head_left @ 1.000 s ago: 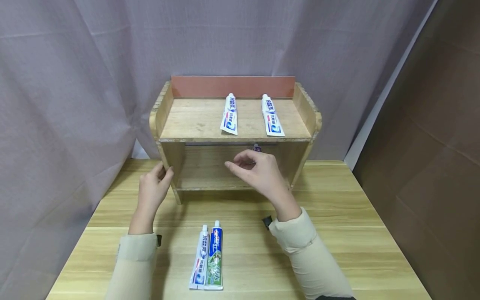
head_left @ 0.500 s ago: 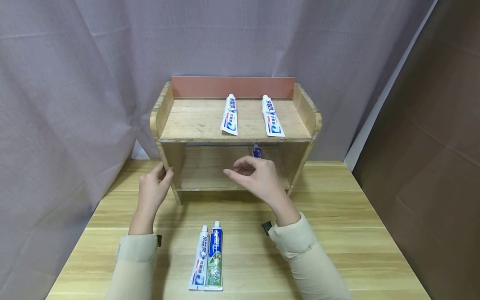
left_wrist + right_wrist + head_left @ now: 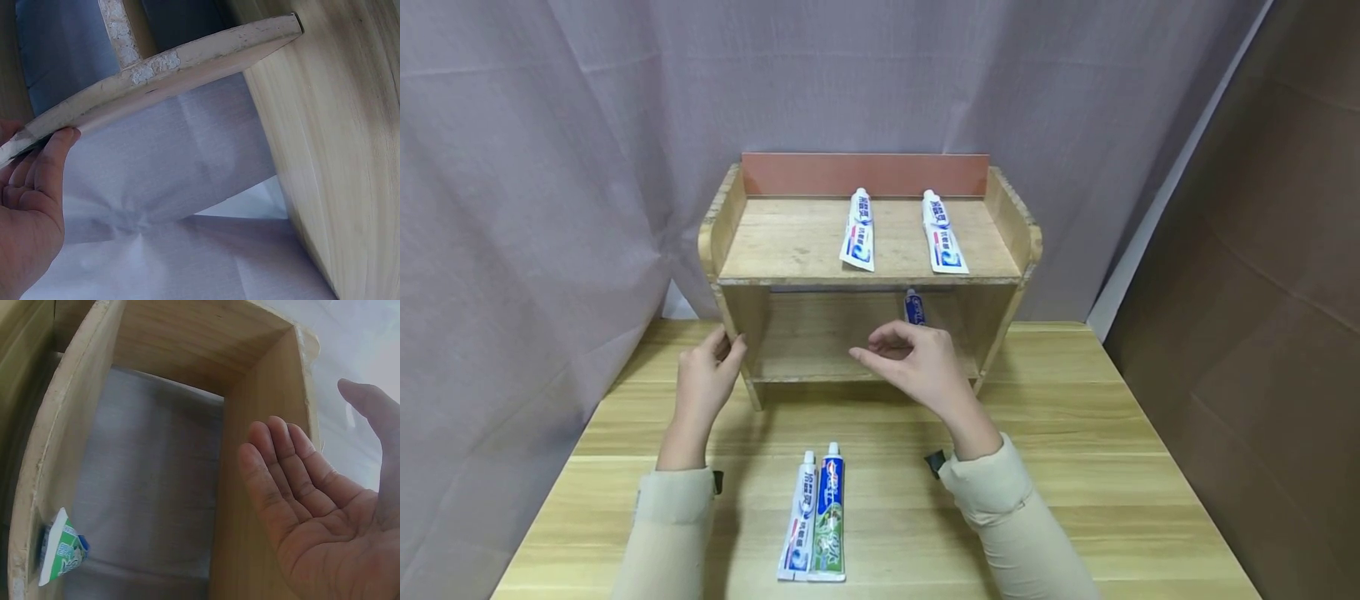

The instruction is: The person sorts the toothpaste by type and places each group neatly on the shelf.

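Observation:
My left hand (image 3: 709,367) grips the front edge of the left side panel of a small wooden shelf (image 3: 805,337); the left wrist view shows its fingers against the panel's outer face. In front of the lower shelf hovers my right hand (image 3: 917,358), fingers relaxed and palm bare in the right wrist view. Behind it, a blue and green toothpaste tube (image 3: 65,550) lies on the lower board, partly hidden in the head view. Two white toothpaste tubes, a left one (image 3: 859,229) and a right one (image 3: 943,233), lie on the top board, caps to the back.
On the table (image 3: 1075,467), before the shelf, a white toothpaste tube (image 3: 801,521) lies beside a blue and green toothpaste tube (image 3: 830,517). A grey curtain (image 3: 865,75) hangs behind the shelf. At the right stands a brown covered surface (image 3: 1247,275).
My right hand has drawn back slightly from the lower shelf towards me, and more of the blue tube there shows. The left hand stays on the side panel.

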Demonstrator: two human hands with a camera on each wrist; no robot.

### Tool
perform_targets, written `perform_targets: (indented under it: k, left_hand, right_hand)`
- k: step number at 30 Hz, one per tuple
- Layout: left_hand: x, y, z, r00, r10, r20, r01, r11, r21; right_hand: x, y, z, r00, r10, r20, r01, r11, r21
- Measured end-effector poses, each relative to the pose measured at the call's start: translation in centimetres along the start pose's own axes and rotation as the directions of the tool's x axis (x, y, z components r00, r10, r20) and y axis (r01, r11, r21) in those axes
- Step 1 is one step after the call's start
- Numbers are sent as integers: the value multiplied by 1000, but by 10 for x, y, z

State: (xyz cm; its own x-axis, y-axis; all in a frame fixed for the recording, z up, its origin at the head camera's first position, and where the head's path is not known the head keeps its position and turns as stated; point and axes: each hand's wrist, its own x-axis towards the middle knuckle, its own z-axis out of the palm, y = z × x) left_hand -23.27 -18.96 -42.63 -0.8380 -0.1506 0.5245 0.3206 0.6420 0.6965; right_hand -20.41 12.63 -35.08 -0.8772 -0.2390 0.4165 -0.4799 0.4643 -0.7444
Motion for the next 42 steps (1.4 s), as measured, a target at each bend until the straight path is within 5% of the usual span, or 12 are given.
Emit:
perform_targets:
  k: [42]
  left_hand:
    - [0,1,0,1000,3,12,-2,1000,-14]
  right_hand:
    - [-21,22,14,995,78,55,-82,995,59]
